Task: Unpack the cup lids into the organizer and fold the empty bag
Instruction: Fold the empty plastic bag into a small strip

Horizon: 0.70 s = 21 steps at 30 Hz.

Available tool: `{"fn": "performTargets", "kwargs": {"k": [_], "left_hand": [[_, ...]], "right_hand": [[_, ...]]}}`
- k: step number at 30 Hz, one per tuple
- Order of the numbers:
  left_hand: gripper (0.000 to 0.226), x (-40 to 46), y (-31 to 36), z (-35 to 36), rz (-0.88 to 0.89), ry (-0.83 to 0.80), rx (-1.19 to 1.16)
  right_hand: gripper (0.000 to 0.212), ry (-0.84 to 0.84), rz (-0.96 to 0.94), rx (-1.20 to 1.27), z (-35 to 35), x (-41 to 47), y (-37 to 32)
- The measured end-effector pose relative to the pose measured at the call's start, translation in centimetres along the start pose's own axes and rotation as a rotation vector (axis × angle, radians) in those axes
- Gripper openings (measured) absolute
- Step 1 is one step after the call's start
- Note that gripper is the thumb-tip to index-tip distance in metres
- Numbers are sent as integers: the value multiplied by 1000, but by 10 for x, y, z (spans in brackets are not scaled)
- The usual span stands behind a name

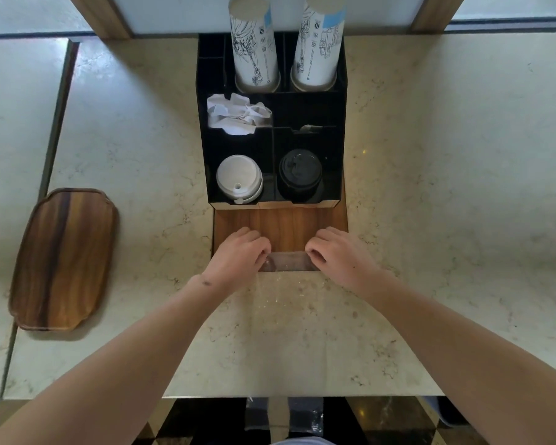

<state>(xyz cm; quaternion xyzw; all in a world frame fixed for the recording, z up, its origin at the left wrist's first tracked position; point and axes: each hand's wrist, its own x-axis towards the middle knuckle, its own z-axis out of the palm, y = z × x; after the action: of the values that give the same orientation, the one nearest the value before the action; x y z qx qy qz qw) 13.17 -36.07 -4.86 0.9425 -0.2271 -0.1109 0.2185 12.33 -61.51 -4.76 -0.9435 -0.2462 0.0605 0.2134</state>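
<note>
A clear plastic bag (288,261), folded into a narrow flat strip, lies on the front edge of the organizer's wooden base (286,226). My left hand (238,255) pinches its left end and my right hand (337,255) pinches its right end. The black organizer (203,149) stands just behind. Its front left compartment holds a stack of white cup lids (238,178). Black cup lids (299,175) fill the front right compartment.
Two tall stacks of printed paper cups (256,46) stand in the organizer's back slots, and white packets (235,115) lie in a middle compartment. A wooden tray (63,258) sits at the left on the marble counter (430,187). The counter's near edge runs below my forearms.
</note>
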Motion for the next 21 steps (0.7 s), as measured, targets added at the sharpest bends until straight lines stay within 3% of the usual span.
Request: {"fn": "performTargets", "kwargs": {"k": [8, 16, 21], "left_hand": [[16, -14, -4, 2, 115, 12, 164], [2, -12, -3, -7, 32, -65, 138], [21, -7, 3, -8, -63, -102, 100]], "right_hand": [[16, -48, -57, -26, 5, -13, -5], [21, -41, -21, 10, 8, -21, -12], [13, -44, 112, 97, 9, -13, -16]]}}
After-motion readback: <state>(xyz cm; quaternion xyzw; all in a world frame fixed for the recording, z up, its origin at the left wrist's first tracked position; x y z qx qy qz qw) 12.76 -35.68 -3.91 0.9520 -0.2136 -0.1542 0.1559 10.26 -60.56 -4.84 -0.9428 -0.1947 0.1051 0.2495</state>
